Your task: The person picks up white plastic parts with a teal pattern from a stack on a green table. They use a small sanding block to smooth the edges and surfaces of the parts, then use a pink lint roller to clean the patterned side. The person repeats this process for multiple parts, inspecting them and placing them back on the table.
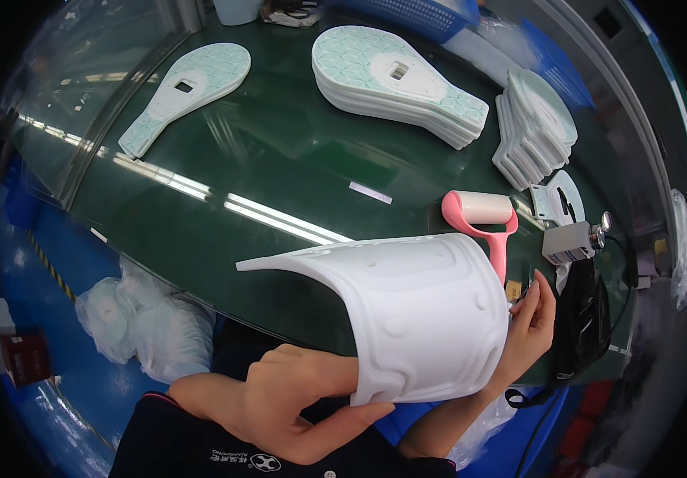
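Note:
A large white curved plastic panel (pixel 431 319) with raised ribs and round bosses is tilted up in front of me. My left hand (pixel 296 402) grips its lower left edge, thumb on the near face and fingers behind. Just beyond the panel's right edge, my right hand (pixel 531 319) has thumb and fingertips pinched around something small and thin that I cannot make out. Part of this hand is behind the panel. A pink-handled lint roller (pixel 483 211) lies past the panel's upper edge, and a small tan block (pixel 513 290) sits by the right fingertips.
On the green table (pixel 280 179) lie a paddle-shaped panel (pixel 216 68), a stack of similar panels (pixel 399 80) and another leaning stack (pixel 535 127). A metal-topped bottle (pixel 575 241) and black pouch (pixel 585 319) are at right. Bagged parts (pixel 152 323) sit below the left edge.

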The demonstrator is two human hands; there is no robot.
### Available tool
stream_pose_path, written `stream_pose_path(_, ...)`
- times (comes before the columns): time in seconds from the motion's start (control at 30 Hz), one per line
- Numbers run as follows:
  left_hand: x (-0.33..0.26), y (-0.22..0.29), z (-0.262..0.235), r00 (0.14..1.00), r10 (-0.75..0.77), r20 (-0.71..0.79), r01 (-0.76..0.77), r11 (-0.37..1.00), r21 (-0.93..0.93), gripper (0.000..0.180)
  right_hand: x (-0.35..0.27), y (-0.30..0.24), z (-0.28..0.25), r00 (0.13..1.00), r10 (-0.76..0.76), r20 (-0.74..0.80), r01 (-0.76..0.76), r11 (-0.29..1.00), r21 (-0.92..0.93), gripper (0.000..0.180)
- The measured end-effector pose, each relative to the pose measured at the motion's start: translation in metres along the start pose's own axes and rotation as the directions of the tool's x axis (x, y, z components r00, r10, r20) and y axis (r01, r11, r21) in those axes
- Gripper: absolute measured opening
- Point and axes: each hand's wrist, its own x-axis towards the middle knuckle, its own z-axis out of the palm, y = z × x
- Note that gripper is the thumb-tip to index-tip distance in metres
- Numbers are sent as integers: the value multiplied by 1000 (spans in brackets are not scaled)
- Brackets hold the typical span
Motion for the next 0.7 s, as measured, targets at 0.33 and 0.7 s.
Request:
stream_pose_path(0.33,3,-3,-2,998,55,4,-55,995,83,25,-59,-73,-6,790,-292,539,-303,578,757,28)
stream_pose_path(0.7,17,25,-31,960,162,228,-275,687,672,32,-61,-86,-5,734,-307,606,-361,579,731,18)
